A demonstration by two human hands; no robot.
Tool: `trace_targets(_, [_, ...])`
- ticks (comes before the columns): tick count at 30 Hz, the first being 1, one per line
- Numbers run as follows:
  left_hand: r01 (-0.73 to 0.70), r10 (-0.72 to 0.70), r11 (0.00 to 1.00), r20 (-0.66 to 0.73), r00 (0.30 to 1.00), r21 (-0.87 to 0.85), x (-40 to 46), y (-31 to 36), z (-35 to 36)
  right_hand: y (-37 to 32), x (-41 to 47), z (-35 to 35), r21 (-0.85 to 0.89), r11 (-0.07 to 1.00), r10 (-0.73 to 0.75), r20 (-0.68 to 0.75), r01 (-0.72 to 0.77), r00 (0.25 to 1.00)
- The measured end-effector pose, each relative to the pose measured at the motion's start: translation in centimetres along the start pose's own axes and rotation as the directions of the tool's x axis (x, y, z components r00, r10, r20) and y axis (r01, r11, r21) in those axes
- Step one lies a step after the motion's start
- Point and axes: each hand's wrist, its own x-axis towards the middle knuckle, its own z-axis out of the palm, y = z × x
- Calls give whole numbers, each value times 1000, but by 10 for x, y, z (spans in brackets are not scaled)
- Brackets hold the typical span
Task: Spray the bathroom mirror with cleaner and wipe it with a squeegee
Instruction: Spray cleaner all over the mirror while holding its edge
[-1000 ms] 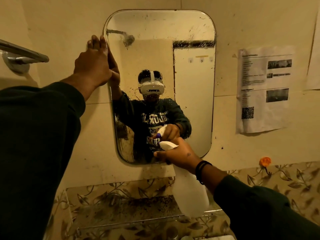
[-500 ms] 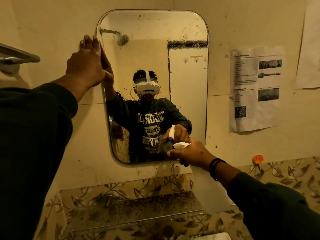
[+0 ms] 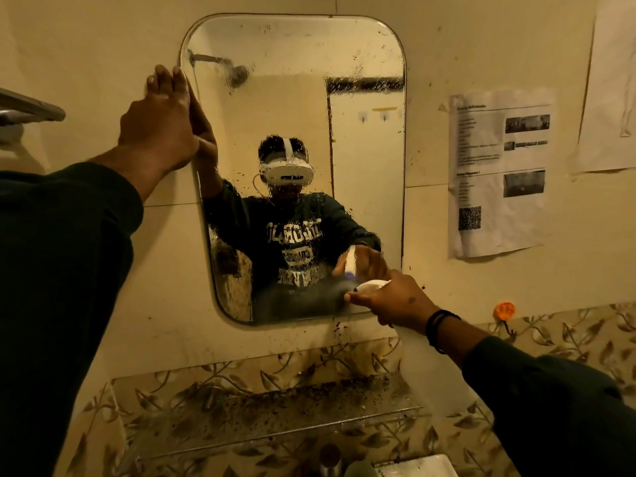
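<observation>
Obscured or unclear: the lower body of the spray bottle (image 3: 423, 366) is blurred and partly covered by the right wrist, so its outline is faint. Only its white head and nozzle show clearly, just in front of the mirror's lower right corner. The lower part of the mirror (image 3: 292, 98) is clouded with droplets and mist, so the reflection there is hard to read. The towel rail (image 3: 31, 106) is cut off by the left edge of the view. Items at the bottom edge, below the glass shelf (image 3: 275, 418), are cropped and cannot be identified. Print on the paper notice (image 3: 499, 170), stuck to the wall right of the mirror, is too small to read. A second sheet at the upper right is cut off by the frame. No squeegee can be made out.

Left hand (image 3: 161, 125): fingers straight and together, laid flat against the wall at the mirror's upper left edge, fingertips touching the rim. It holds nothing.

Right hand (image 3: 395, 297): fingers curled round the neck of the spray bottle, forefinger forward at the trigger, nozzle pointing at the lower right area of the glass. A dark band sits on the wrist.

The mirror hangs upright on the tiled wall above the glass shelf. An orange hook (image 3: 504, 309) is fixed to the wall right of the bottle, apart from it.
</observation>
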Motion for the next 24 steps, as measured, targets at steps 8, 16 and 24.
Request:
trace_targets(8, [2,-2,1000,7,1000,-5,2,-1,3,4,0,-14,101,993,-55,-11,56,998])
trace_targets(16, [9,-9,1000,13,1000,2,1,-1,1,17,0,-24,-15,996,81,-100,-83,992])
trace_targets(24, [20,-20,1000,9,1000,-4,0,1,3,23,3,-28,-89,990,91,-215,-112,972])
